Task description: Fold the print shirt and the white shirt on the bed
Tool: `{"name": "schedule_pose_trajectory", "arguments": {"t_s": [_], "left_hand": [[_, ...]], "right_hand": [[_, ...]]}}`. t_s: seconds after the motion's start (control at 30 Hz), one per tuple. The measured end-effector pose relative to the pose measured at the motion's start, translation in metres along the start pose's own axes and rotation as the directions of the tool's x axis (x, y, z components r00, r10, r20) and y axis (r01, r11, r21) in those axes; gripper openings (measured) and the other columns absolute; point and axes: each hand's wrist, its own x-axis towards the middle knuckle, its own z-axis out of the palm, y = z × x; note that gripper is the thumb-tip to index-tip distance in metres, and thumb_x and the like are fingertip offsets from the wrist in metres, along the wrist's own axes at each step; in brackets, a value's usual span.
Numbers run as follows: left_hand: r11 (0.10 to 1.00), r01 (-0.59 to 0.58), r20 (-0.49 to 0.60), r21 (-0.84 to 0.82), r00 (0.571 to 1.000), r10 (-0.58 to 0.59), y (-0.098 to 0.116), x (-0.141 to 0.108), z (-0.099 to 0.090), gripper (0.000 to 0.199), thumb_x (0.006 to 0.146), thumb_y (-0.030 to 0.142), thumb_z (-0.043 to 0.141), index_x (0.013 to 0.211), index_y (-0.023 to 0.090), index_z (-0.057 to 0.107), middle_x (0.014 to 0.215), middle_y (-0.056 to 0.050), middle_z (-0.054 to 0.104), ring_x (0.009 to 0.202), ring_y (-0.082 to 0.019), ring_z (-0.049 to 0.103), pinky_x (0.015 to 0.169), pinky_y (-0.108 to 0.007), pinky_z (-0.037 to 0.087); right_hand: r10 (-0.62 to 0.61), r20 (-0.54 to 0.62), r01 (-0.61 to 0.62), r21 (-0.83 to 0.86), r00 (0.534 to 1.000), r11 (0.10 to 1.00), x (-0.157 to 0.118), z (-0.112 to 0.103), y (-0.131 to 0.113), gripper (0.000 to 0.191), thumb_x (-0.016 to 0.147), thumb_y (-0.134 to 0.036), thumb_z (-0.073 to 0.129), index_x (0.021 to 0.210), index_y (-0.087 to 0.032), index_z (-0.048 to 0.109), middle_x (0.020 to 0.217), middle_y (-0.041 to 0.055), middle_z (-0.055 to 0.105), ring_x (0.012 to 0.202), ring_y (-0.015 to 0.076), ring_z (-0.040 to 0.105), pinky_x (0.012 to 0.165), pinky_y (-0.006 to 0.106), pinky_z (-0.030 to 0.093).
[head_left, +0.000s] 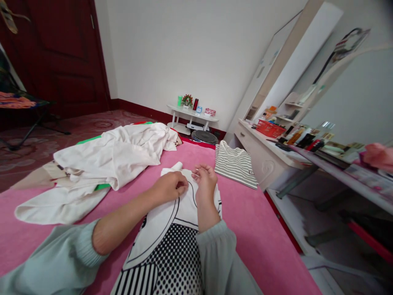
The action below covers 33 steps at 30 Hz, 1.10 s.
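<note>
While a person in pale grey-green sleeves [215,256] reaches forward, a black-and-white patterned garment [181,246] lies lengthwise on a pink bedspread [254,233], near and in the middle. Its near part shows black dots and stripes; its far part is white with curved black lines.

The left hand [172,186] rests over the white far part, fingers bent down towards the cloth; whether they pinch it, I cannot tell. Just to its right, the right hand [205,180] is half curled above the far end, with a thin pale sliver at the fingertips, too small to make out or to call a firm hold.

How far things have come, judging by how the clothes lie: a striped knit top [235,164], far right on the bedspread, looks neatly folded. The patterned garment is laid out lengthwise, apparently only partly arranged. On the left, a rumpled heap of white clothing [123,147] looks unsorted and unfolded. Farther right stands a cluttered dressing table [265,153].
</note>
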Motion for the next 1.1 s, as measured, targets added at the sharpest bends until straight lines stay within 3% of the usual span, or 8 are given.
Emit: {"name": "schedule_pose_trajectory", "arguments": {"t_s": [0.1,0.2,0.4,0.53,0.7,0.83,1.0,1.1], "left_hand": [[0.982,0.037,0.041,0.183,0.998,-0.045,0.013,-0.008,0.010,0.049,0.073,0.047,0.064,0.114,0.020,0.063,0.112,-0.012,0.061,0.102,-0.028,0.056,0.089,-0.038,0.045],[0.938,0.120,0.058,0.327,0.988,-0.146,0.033,-0.020,0.024,0.076,0.071,0.063,0.057,0.131,0.017,0.051,0.130,-0.019,0.050,0.121,-0.037,0.045,0.100,-0.051,0.036],[0.897,0.169,0.050,0.408,0.977,-0.207,0.044,-0.036,0.049,0.078,0.084,0.062,0.035,0.145,0.012,0.034,0.151,-0.023,0.026,0.142,-0.040,0.013,0.108,-0.065,0.008],[0.894,0.164,0.049,0.418,0.978,-0.203,0.037,-0.040,0.051,0.066,0.087,0.047,0.037,0.146,0.018,0.033,0.154,-0.015,0.024,0.143,-0.037,0.011,0.111,-0.062,0.006],[0.880,0.207,0.003,0.428,0.973,-0.230,0.031,-0.040,0.054,0.063,0.088,0.041,0.036,0.146,0.019,0.031,0.155,-0.015,0.019,0.144,-0.033,0.010,0.112,-0.058,0.010],[0.873,0.227,-0.035,0.431,0.971,-0.236,0.025,-0.034,0.057,0.062,0.090,0.045,0.032,0.146,0.018,0.032,0.154,-0.017,0.020,0.143,-0.033,0.012,0.112,-0.058,0.009],[0.867,0.254,-0.032,0.429,0.963,-0.267,0.018,-0.026,0.054,0.062,0.091,0.048,0.030,0.145,0.017,0.033,0.154,-0.017,0.019,0.144,-0.032,0.011,0.112,-0.059,0.007],[0.883,0.229,-0.028,0.410,0.971,-0.239,0.011,-0.026,0.049,0.067,0.090,0.057,0.029,0.146,0.020,0.033,0.155,-0.014,0.018,0.144,-0.031,0.011,0.113,-0.057,0.008]], "right_hand": [[0.048,-0.014,-0.048,-0.008,0.999,0.999,0.013,-0.010,-0.027,0.024,0.061,-0.021,0.058,0.084,-0.016,0.055,0.076,0.0014,0.066,0.059,0.0088,0.059,0.055,0.021,0.049],[0.016,0.020,-0.015,-0.037,1.000,0.999,0.019,-0.013,-0.048,0.022,0.062,-0.023,0.061,0.083,-0.016,0.057,0.075,0.0025,0.067,0.059,0.0096,0.059,0.055,0.022,0.049],[-0.050,0.323,0.154,-0.306,0.945,0.940,-0.016,0.001,-0.048,0.021,0.074,-0.031,0.058,0.087,-0.016,0.063,0.082,0.0050,0.069,0.075,0.0158,0.065,0.069,0.029,0.051],[-0.005,0.575,0.432,-0.609,0.818,0.665,-0.068,-0.021,-0.034,0.031,0.080,-0.030,0.055,0.108,-0.020,0.064,0.112,0.0070,0.066,0.106,0.0210,0.060,0.097,0.040,0.043],[0.177,0.679,0.630,-0.730,0.713,0.266,-0.106,-0.079,-0.032,0.061,0.090,-0.040,0.047,0.146,-0.021,0.031,0.152,0.0070,0.028,0.141,0.0241,0.023,0.117,0.047,0.014],[0.251,0.682,0.684,-0.723,0.687,0.095,-0.087,-0.095,-0.031,0.070,0.091,-0.050,0.042,0.150,-0.020,0.021,0.155,0.0056,0.017,0.144,0.0234,0.012,0.117,0.046,0.011],[0.301,0.656,0.679,-0.733,0.692,0.039,-0.040,-0.092,-0.024,0.068,0.093,-0.058,0.029,0.149,-0.019,0.024,0.156,0.0054,0.014,0.145,0.0201,0.010,0.117,0.043,0.008],[0.303,0.614,0.643,-0.766,0.729,0.007,-0.019,-0.097,-0.022,0.070,0.093,-0.061,0.024,0.149,-0.019,0.022,0.157,0.0047,0.012,0.145,0.0193,0.008,0.117,0.042,0.006]]}}
